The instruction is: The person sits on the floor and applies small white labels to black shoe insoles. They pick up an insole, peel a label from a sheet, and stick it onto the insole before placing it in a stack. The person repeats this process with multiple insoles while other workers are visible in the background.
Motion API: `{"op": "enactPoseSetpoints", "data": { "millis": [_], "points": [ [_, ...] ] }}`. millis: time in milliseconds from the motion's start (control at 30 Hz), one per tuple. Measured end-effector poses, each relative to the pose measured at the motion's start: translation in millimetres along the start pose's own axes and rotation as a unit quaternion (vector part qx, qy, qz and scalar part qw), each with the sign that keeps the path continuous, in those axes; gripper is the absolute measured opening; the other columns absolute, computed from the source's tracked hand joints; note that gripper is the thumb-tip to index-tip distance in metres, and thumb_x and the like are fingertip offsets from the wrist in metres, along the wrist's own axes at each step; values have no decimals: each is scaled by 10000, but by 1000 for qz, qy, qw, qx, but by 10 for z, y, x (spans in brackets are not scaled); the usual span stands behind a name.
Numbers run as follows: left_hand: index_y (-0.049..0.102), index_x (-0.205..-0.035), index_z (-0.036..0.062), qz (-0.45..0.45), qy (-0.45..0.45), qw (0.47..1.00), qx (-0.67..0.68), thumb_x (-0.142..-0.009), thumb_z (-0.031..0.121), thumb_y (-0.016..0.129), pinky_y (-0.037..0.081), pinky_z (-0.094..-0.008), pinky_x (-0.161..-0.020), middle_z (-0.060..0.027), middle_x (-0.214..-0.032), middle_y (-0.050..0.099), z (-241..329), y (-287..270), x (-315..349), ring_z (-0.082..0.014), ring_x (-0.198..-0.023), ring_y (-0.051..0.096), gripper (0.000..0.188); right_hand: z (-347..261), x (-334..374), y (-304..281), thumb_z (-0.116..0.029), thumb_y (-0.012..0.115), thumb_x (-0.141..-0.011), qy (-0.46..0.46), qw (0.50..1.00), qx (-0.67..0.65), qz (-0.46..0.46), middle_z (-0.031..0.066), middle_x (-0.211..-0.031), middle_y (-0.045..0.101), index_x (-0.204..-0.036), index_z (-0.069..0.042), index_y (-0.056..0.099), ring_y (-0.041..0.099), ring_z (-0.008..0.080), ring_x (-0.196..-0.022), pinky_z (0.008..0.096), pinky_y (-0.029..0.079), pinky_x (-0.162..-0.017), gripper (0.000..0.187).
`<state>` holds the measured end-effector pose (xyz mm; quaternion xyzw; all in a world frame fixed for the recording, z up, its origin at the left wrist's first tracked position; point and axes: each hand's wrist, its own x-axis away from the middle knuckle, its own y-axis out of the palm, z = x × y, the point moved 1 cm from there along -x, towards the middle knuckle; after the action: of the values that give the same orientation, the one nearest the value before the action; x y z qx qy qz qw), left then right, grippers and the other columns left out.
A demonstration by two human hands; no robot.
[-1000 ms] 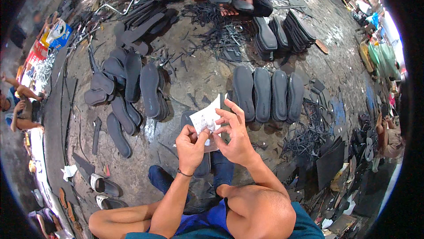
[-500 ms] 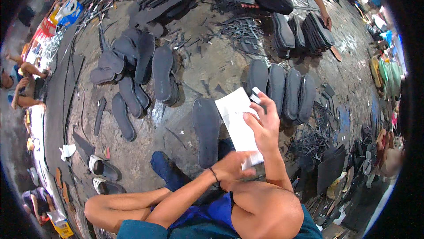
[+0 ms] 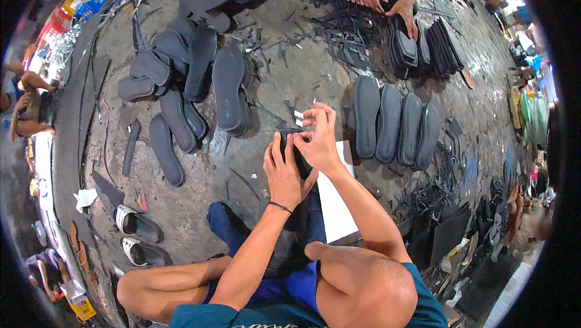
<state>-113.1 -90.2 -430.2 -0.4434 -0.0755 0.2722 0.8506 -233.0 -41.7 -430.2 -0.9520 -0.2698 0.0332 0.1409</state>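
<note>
Between my legs is a dark shoe sole (image 3: 302,163), mostly covered by my hands. My left hand (image 3: 285,173) grips it, fingers over its far end and thumb along its right side. Over the same end bends my right hand (image 3: 319,140), its thumb at the sole and a small white piece (image 3: 298,116) at its fingers. Under my right forearm lies a white sheet of paper (image 3: 338,210), partly hidden. Several matching soles (image 3: 389,123) stand in a row to the right. More soles (image 3: 227,89) are heaped at the left.
A co-worker's hands (image 3: 402,10) touch a stack of soles (image 3: 404,49) at the far right. Black offcuts (image 3: 433,185) litter the floor on the right. Slide sandals (image 3: 138,224) lie at the left, near a crumpled white scrap (image 3: 85,199).
Both hands have moved onto the sole, the right one leftward with the small white piece. The paper has left my hands and lies beside my leg. The co-worker's hands have shifted to the stack.
</note>
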Motion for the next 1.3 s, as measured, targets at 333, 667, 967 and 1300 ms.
{"op": "enactPoseSetpoints", "data": {
  "millis": [333,667,967,1300],
  "points": [
    [461,-1445,98,61,-92,994,25,-755,339,746,260,-544,-1111,-287,-1516,274,-450,-485,164,-460,-1343,312,785,130,80,-368,-48,727,-872,190,967,-166,46,131,-1035,647,-1241,-12,441,621,142,-892,275,499,-713,468],
    [389,-1464,57,-49,8,999,-6,-725,420,789,261,-537,-1112,-225,-1521,306,-62,-128,-23,-442,-1390,272,914,168,112,13,-20,734,-833,43,998,7,39,144,-1153,479,-1201,18,442,669,181,-809,281,526,-634,471],
    [394,-1447,20,-11,-20,1000,17,-675,371,803,269,-528,-1098,-237,-1507,321,-27,-133,-12,-428,-1313,348,942,387,58,-342,-117,721,-889,190,976,-47,101,146,-1106,609,-1206,41,458,630,141,-907,276,516,-770,441],
    [498,-1404,93,-10,-85,996,-36,-811,415,739,271,-553,-1104,-223,-1484,365,-708,-357,204,-436,-1352,329,717,319,195,10,-127,736,-879,216,963,-152,52,139,-941,702,-1191,56,462,625,135,-816,267,499,-728,454]
  ]
}}
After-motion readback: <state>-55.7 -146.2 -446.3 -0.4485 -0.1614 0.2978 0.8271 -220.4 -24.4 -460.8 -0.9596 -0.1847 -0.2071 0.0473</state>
